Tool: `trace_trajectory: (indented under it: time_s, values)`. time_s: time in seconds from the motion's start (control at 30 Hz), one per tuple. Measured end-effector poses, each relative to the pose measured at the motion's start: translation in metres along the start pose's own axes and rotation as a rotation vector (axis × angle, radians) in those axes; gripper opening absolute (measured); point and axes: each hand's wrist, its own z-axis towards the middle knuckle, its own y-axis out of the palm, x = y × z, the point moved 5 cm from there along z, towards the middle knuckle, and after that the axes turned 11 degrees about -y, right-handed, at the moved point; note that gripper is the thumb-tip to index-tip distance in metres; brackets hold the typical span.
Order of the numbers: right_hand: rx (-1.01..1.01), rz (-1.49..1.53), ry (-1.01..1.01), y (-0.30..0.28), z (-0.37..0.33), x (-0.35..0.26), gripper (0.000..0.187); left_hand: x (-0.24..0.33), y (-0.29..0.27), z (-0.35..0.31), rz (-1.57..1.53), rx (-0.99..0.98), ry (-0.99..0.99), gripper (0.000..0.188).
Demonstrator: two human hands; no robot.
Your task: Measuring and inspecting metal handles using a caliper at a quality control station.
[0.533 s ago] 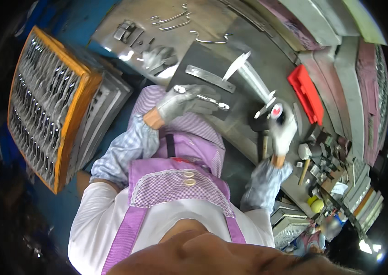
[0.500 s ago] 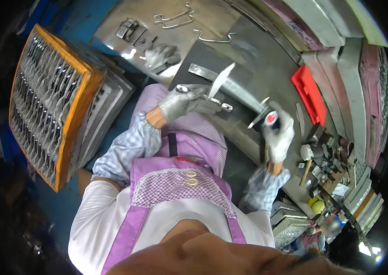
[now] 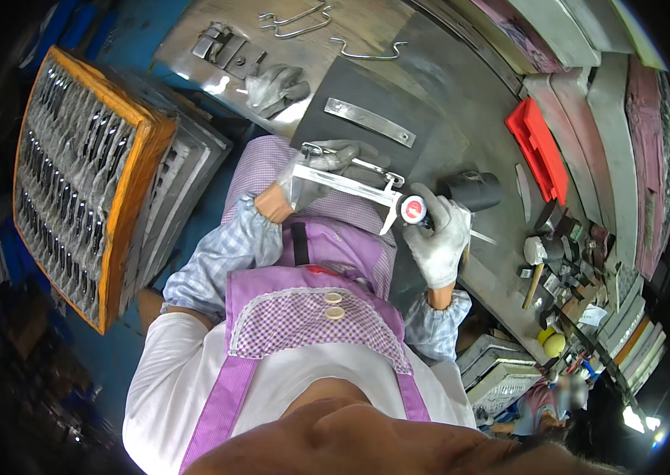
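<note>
Chrome part [image 3: 368, 167] gripped in the left hand's [image 3: 329, 164] fingers; just toward six o'clock, nearly parallel, caliper [image 3: 343, 184] gripped in the right hand's [image 3: 439, 241] fingers, long axis pointing between nine and ten o'clock. Since half a second ago: turned anticlockwise, shifted toward nine o'clock.

From my head, the left of two side-by-side wide fisheyes looks steeply down over my own front, the scene's left being mine. My apron [image 3: 315, 324] lies near and large; my left hand [image 3: 300, 192] and right hand [image 3: 439, 245] come mid-view, with the workbench [image 3: 470, 127] reaching far and right. The left-hand orange-edged rack [image 3: 131, 182] bows toward the dark rim.
</note>
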Motion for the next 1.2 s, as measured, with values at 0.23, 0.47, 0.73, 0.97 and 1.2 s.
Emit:
trace_trajectory:
  time_s: [0.23,0.47,0.73,0.97,1.2]
  values:
    - [-0.021,0.046,-0.034,-0.011,0.009,-0.01,0.05,0.0,-0.004,-0.001,0.013,0.046,-0.013,0.045]
    - [-0.011,0.069,-0.034,-0.007,0.012,-0.003,0.049,0.0,-0.01,0.004,-0.003,0.039,-0.01,0.041]
    - [0.072,0.141,0.012,-0.009,0.024,0.043,0.039,0.027,0.007,-0.005,0.47,0.225,0.127,0.043]
    - [0.094,-0.076,0.571,-0.025,-0.002,0.277,0.053,0.163,-0.009,0.051,1.796,1.118,0.229,0.039]
    - [0.485,-0.041,0.445,-0.025,-0.05,0.178,0.04,0.168,-0.098,0.098,2.034,1.059,0.258,0.021]
